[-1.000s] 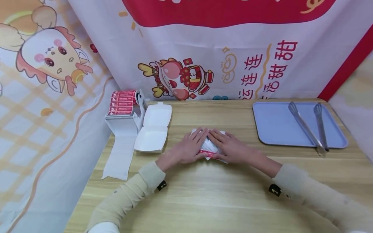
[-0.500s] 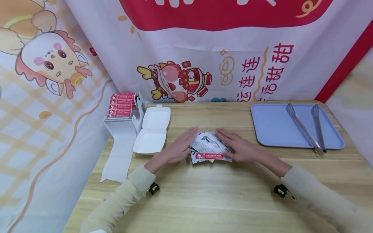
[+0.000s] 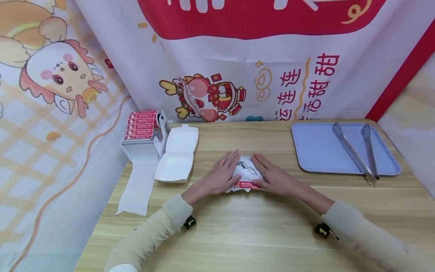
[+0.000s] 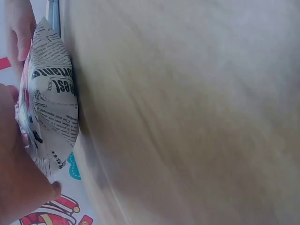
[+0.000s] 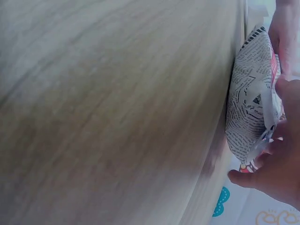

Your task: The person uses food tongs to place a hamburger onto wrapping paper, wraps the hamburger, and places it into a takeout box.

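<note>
A flat packet wrapped in newsprint-patterned paper lies on the wooden table, a red label strip along its near edge. My left hand rests on the packet's left side with fairly straight fingers pointing away. On the opposite side my right hand presses likewise, its thumb by the label. Both hands cover the packet's side parts. In the left wrist view the packet looks puffed, with folded paper at its edge. The right wrist view shows the packet resting on the tabletop, the hand over its top.
A label dispenser with a roll of red stickers stands at the back left, a white backing strip hanging out. Beside it is an opened white clamshell box. A blue tray at the back right bears metal tongs.
The hands moved apart to the packet's sides, uncovering its middle, then came back inward onto it. The head view has shifted slightly. Dispenser, box and tray stay in place.
</note>
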A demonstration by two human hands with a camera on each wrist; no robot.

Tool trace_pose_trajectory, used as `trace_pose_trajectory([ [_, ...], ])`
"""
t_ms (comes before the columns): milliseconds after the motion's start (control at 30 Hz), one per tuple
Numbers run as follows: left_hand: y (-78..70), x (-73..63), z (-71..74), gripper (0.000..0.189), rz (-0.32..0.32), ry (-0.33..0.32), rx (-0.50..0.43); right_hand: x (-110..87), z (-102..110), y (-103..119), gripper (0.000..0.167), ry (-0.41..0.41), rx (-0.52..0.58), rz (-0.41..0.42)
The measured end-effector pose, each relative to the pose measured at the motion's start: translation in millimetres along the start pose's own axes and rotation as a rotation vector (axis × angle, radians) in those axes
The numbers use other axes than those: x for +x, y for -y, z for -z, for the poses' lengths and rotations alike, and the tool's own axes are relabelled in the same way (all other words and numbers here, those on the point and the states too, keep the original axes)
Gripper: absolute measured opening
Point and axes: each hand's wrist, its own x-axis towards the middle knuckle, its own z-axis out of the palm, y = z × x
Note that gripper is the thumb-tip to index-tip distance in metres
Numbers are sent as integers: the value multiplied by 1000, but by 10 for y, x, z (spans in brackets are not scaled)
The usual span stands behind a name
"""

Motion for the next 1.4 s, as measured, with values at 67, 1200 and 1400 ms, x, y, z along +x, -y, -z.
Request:
trace_pose_trajectory([
  [67, 2, -7, 19, 73, -5, 2, -13, 11, -6, -13, 81, -16, 1, 3],
  [1200, 1276, -1299, 333, 48, 680, -164, -103, 564, 345, -100, 91, 405, 87, -81],
  [1400, 1268, -1247, 346, 49, 623, -192, -243, 464, 472, -128, 80, 498, 115, -84],
])
